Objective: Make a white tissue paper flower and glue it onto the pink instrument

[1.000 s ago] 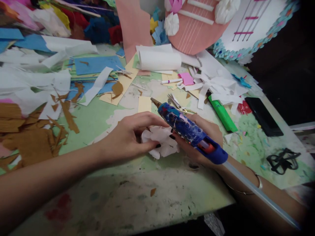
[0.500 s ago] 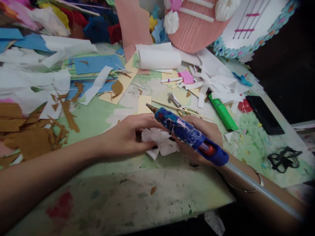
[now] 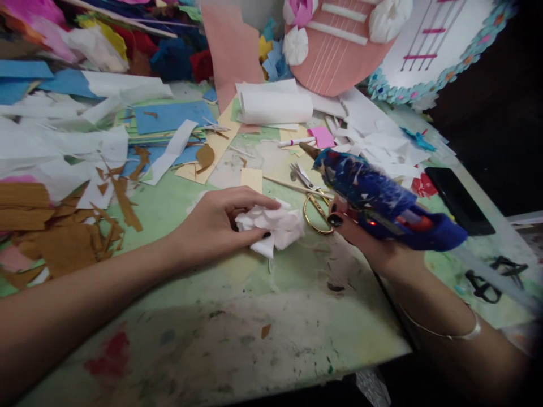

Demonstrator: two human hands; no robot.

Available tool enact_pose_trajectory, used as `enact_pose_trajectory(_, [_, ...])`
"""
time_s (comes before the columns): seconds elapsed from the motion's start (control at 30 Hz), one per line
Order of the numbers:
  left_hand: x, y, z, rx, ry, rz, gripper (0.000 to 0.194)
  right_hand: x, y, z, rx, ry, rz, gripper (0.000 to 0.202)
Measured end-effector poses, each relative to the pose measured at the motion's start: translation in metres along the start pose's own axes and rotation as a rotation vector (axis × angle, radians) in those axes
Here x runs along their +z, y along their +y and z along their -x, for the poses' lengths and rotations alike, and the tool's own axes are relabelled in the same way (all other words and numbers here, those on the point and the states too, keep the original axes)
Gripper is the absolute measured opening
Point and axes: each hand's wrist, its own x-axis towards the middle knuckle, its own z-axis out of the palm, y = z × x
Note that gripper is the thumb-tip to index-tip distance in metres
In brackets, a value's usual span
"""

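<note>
My left hand [image 3: 223, 217] holds a white crumpled paper flower [image 3: 275, 226] between thumb and fingers, low over the green, stained table. My right hand [image 3: 369, 234] is closed round a blue glue gun [image 3: 369, 186] smeared with dried glue, a small red light glowing on its side. The gun's nozzle points up and to the left, and a clear glue stick trails from its rear. Gold-handled scissors [image 3: 316, 209] lie between the two hands. A thin pale strand hangs below the flower.
Brown paper scraps [image 3: 63, 237] and white strips [image 3: 169, 152] cover the left. Behind are a white paper roll [image 3: 275, 106] and a pink guitar-like cutout [image 3: 335, 56]. At right lie a black phone [image 3: 458, 200] and a black clip [image 3: 483, 285].
My right hand has moved right, away from the flower, lifting the glue gun with it. More of the scissors shows. My left hand keeps the flower, now turned somewhat.
</note>
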Motion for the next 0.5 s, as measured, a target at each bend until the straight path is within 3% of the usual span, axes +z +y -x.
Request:
enact_pose_trajectory(0.17, [-0.006, -0.003, -0.002, -0.112, 0.154, -0.067, 0.034, -0.013, 0.0, -0.004, 0.014, -0.204, -0.148, 0.011])
enact_pose_trajectory(0.37, [-0.009, -0.003, -0.003, -0.141, 0.134, 0.007, 0.034, -0.004, -0.005, -0.008, 0.028, -0.426, -0.024, 0.019])
enact_pose_trajectory(0.5, [-0.009, -0.003, -0.003, -0.123, 0.144, 0.017, 0.033, 0.002, -0.003, -0.007, 0.042, -0.434, -0.016, 0.022])
